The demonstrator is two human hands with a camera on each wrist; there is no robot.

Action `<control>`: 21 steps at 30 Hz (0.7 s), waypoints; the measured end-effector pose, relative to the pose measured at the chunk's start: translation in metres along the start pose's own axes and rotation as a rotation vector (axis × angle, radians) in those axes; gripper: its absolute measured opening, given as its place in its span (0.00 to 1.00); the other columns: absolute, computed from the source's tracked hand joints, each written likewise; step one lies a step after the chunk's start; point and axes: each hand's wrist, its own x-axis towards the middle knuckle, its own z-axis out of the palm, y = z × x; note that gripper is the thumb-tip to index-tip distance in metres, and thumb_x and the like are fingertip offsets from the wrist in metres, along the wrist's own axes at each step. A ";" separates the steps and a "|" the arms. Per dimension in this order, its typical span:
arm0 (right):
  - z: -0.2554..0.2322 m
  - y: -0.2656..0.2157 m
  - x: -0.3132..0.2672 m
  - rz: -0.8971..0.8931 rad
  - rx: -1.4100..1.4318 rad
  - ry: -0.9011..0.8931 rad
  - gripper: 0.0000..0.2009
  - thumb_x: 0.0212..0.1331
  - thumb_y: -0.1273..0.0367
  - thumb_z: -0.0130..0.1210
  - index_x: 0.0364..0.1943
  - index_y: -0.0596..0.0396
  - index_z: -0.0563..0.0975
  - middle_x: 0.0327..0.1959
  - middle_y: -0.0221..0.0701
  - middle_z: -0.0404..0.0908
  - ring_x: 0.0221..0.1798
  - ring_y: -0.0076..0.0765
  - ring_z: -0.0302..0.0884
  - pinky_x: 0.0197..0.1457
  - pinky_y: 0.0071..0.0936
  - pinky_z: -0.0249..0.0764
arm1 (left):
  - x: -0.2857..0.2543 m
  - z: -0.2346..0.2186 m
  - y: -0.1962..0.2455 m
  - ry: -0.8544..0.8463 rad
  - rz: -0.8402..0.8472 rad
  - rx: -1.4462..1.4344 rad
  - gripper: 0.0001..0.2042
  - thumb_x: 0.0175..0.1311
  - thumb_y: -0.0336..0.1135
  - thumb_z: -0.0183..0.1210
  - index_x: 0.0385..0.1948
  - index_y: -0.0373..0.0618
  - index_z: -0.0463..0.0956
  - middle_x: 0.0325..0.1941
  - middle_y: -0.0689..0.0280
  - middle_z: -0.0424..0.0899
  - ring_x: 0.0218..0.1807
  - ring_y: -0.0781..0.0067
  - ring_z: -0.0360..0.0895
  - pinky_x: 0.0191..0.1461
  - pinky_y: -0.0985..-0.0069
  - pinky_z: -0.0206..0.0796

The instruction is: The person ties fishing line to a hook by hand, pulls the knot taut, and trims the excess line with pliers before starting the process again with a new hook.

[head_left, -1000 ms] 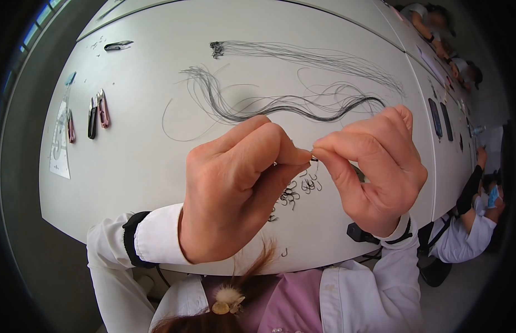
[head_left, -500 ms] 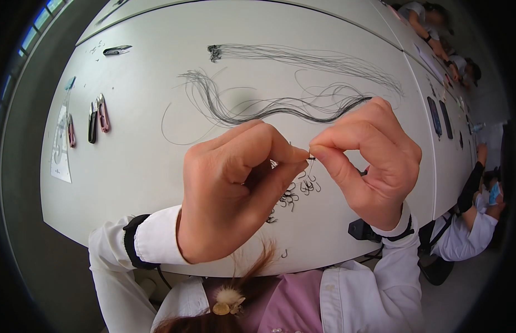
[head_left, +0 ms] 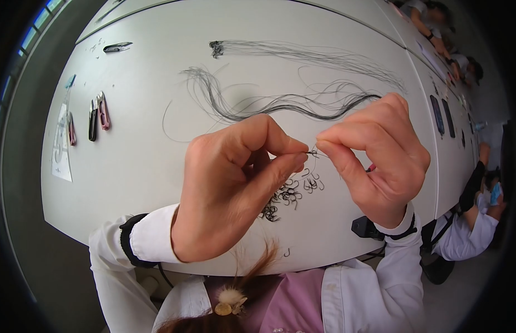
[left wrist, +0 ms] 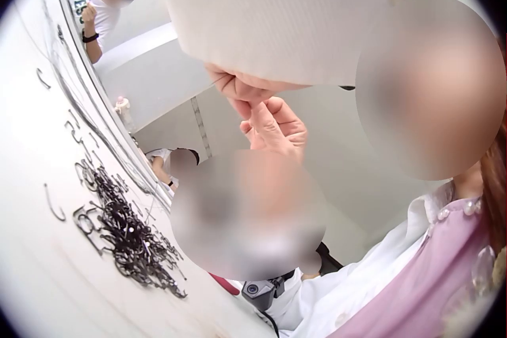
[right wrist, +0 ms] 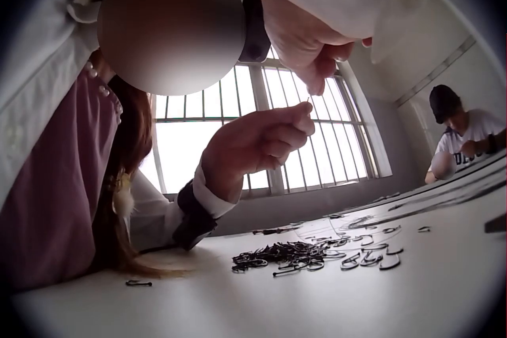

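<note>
Both hands are raised above the white table (head_left: 136, 161), fingertips nearly meeting. My left hand (head_left: 236, 183) pinches a small dark hook (head_left: 312, 152) between thumb and forefinger. My right hand (head_left: 374, 155) pinches a thin thread right beside the hook. Below the hands lies a pile of small dark hooks (head_left: 286, 197), seen also in the left wrist view (left wrist: 127, 235) and the right wrist view (right wrist: 301, 255). In the right wrist view the left hand (right wrist: 257, 144) and the right hand's fingers (right wrist: 317, 53) meet in the air.
Long bundles of dark thread (head_left: 280, 102) lie across the table's middle, another bundle (head_left: 302, 53) farther back. Small snips (head_left: 97, 114) and a paper sheet (head_left: 61, 144) lie at the left. One loose hook (head_left: 286, 252) sits by the near edge. Other people sit at the right (head_left: 469, 222).
The left hand tipped slightly so more of the hook pile shows beneath it. The right hand's fingers shifted a little while the pinch at the hook stayed in place.
</note>
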 end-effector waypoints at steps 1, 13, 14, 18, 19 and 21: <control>0.000 0.000 0.000 -0.023 0.007 0.012 0.08 0.34 0.79 0.65 0.23 0.58 0.78 0.20 0.28 0.74 0.23 0.30 0.67 0.30 0.26 0.58 | 0.000 0.000 -0.001 0.004 -0.005 -0.020 0.01 0.58 0.20 0.56 0.31 0.32 0.74 0.30 0.64 0.79 0.34 0.82 0.75 0.39 0.85 0.68; 0.003 0.004 0.001 -0.290 -0.056 -0.018 0.14 0.28 0.71 0.65 0.26 0.59 0.79 0.23 0.28 0.71 0.24 0.32 0.63 0.28 0.30 0.54 | 0.002 -0.003 -0.004 -0.048 -0.043 -0.049 0.03 0.58 0.21 0.57 0.26 0.33 0.73 0.27 0.65 0.79 0.32 0.84 0.74 0.36 0.87 0.66; 0.004 0.005 0.000 -0.311 -0.052 -0.009 0.14 0.29 0.70 0.64 0.27 0.59 0.79 0.24 0.28 0.71 0.24 0.32 0.63 0.28 0.30 0.54 | 0.002 -0.003 -0.004 -0.049 -0.047 -0.050 0.03 0.58 0.21 0.57 0.26 0.33 0.73 0.27 0.65 0.79 0.32 0.84 0.74 0.36 0.87 0.66; 0.001 0.007 0.001 -0.311 -0.040 -0.039 0.13 0.31 0.70 0.64 0.27 0.58 0.79 0.24 0.27 0.71 0.24 0.32 0.63 0.29 0.30 0.54 | 0.003 -0.003 -0.005 -0.069 -0.026 -0.075 0.04 0.58 0.23 0.58 0.26 0.34 0.73 0.27 0.65 0.79 0.32 0.84 0.75 0.36 0.86 0.67; 0.001 0.007 0.001 -0.298 -0.045 -0.034 0.13 0.32 0.70 0.64 0.27 0.58 0.79 0.24 0.27 0.71 0.24 0.31 0.63 0.29 0.30 0.54 | 0.003 -0.003 -0.006 -0.072 -0.013 -0.075 0.04 0.58 0.23 0.59 0.26 0.34 0.73 0.27 0.65 0.79 0.32 0.83 0.75 0.36 0.87 0.67; 0.001 0.007 0.001 -0.285 -0.051 -0.029 0.13 0.32 0.70 0.64 0.27 0.58 0.80 0.23 0.27 0.71 0.24 0.31 0.63 0.30 0.29 0.54 | 0.002 -0.003 -0.005 -0.074 -0.026 -0.081 0.04 0.58 0.24 0.59 0.26 0.34 0.73 0.27 0.65 0.79 0.32 0.83 0.75 0.36 0.87 0.67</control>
